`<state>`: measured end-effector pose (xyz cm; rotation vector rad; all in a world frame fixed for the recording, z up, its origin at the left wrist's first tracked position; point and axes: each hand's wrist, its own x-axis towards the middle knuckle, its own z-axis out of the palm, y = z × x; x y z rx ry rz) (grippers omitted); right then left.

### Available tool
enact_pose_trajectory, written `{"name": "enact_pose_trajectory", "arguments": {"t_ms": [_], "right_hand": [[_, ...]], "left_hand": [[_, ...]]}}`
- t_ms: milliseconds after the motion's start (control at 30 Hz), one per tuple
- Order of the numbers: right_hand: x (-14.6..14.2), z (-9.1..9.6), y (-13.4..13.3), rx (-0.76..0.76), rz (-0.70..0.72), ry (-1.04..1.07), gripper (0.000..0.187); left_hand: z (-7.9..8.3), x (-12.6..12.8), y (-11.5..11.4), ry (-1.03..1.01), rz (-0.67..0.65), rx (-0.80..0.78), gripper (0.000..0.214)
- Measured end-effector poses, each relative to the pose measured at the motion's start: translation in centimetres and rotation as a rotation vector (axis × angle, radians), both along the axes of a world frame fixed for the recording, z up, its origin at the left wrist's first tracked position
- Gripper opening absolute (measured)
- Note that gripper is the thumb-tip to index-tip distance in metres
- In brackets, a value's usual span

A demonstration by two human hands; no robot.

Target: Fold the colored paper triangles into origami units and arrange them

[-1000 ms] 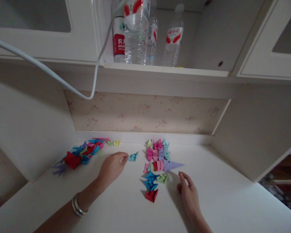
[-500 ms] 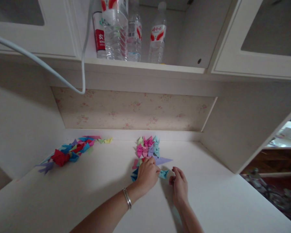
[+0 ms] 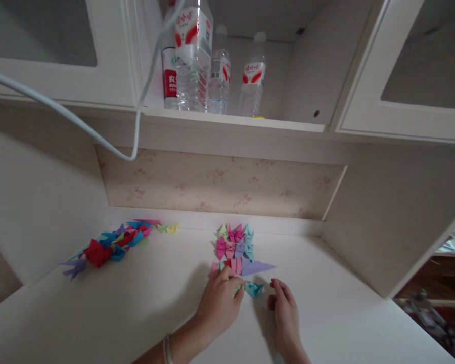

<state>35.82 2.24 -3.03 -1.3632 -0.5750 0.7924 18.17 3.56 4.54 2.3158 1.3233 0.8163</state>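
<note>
Teal paper piece [image 3: 255, 289] touching left fingers [image 3: 238, 292], just beside right fingers [image 3: 276, 286]

One head-worn camera only; it looks forward and down from above the white counter [image 3: 98, 313], facing the floral-papered back wall [image 3: 220, 184] and white shelf [image 3: 231, 120] overhead; the left hand [image 3: 220, 303] and right hand [image 3: 284, 314] lie close, at the bottom edge.

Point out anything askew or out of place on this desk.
The long purple triangle juts sideways out of the tidy paper block. At the left, the other folded pieces lie in a jumbled heap.
</note>
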Motion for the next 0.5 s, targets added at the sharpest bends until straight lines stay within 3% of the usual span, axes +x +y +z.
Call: {"name": "enact_pose_trajectory", "arguments": {"t_ms": [100, 200, 333, 400, 500], "right_hand": [[-0.4, 0.6, -0.2, -0.020, 0.005, -0.038, 0.041], [-1.1, 1.3, -0.5, -0.051, 0.006, -0.018, 0.043], [-1.9, 1.8, -0.7, -0.055, -0.015, -0.029, 0.044], [-2.1, 1.9, -0.8, -0.077, -0.049, -0.049, 0.042], [-2.4, 2.8, -1.2, -0.073, -0.082, -0.046, 0.033]], "left_hand": [[-0.9, -4.1, -2.3, -0.129, 0.049, -0.071, 0.022], [-3.6, -9.4, -3.6, -0.173, 0.103, -0.207, 0.025], [-7.2, -16.0, -3.5, -0.271, 0.206, -0.384, 0.026], [-8.0, -18.0, -3.0, -0.339, 0.205, -0.446, 0.026], [-8.0, -19.3, -2.2, -0.434, 0.197, -0.480, 0.026]]}}
